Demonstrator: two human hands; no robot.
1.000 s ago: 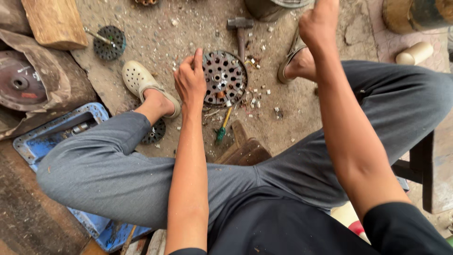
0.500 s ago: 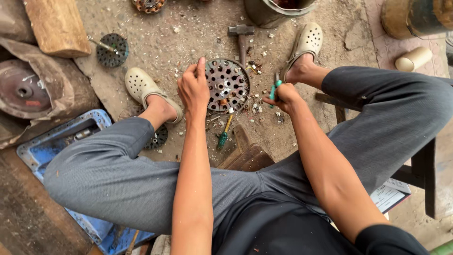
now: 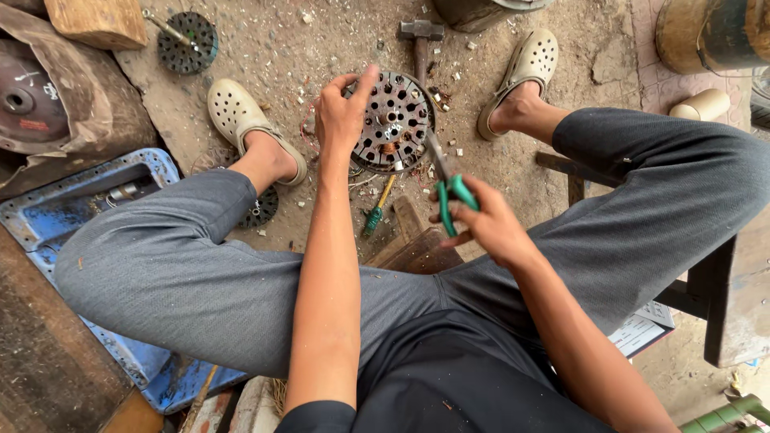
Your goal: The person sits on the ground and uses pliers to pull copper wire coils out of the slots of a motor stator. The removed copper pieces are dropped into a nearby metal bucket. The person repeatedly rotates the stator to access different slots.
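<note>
My left hand [image 3: 343, 120] rests on the left rim of a round, rusty slotted metal core [image 3: 395, 122] that lies on the dirt ground between my feet. My right hand [image 3: 481, 220] grips green-handled pliers [image 3: 447, 183], their jaws pointing at the lower right edge of the core. A green-handled screwdriver [image 3: 374, 210] lies on the ground just below the core. A hammer [image 3: 421, 42] lies above it, head away from me.
A second slotted disc [image 3: 187, 42] with a shaft lies at the upper left beside a wooden block [image 3: 96, 20]. A blue metal tray [image 3: 76, 200] sits at my left. A dark grinding disc [image 3: 28, 100] rests on sacking. A wooden stool [image 3: 722, 289] stands at right.
My right hand came down from the upper right, took hold of the green pliers and drew back toward me. The left hand stayed on the core.
</note>
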